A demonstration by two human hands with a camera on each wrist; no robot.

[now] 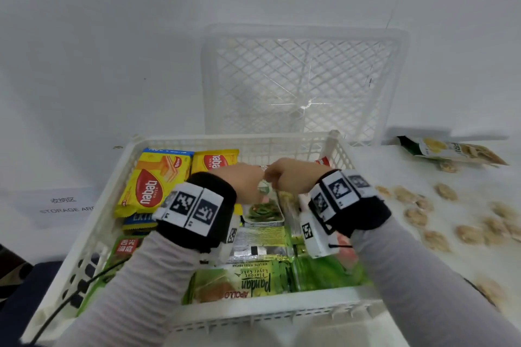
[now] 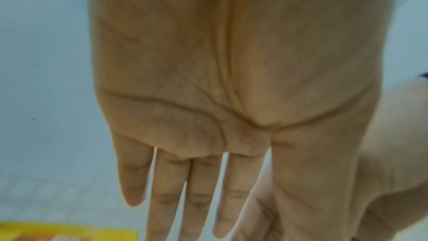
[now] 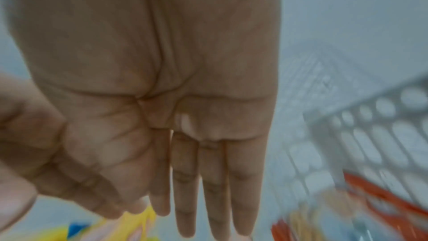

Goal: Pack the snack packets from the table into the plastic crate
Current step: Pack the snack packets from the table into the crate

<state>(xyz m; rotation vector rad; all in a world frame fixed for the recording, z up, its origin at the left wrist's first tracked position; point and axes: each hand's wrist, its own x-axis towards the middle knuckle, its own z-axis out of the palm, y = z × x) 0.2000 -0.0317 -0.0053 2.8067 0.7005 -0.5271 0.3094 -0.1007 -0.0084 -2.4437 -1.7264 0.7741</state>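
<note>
The white plastic crate stands in front of me, holding several snack packets: two yellow Nabati wafer packs, a green pandan cake packet and a red packet at the far right wall. My left hand and right hand meet over the crate's middle, side by side. Just below where they meet, a small green-and-white packet peeks out. In the wrist views the fingers of the left hand and the right hand are straight and the palms bare. One more packet lies on the table, far right.
A second white lattice crate stands on edge behind the first. Round biscuit-like shapes dot the table to the right. A paper label reading "STORAGE AREA" lies left of the crate. A black cable runs by the crate's near left corner.
</note>
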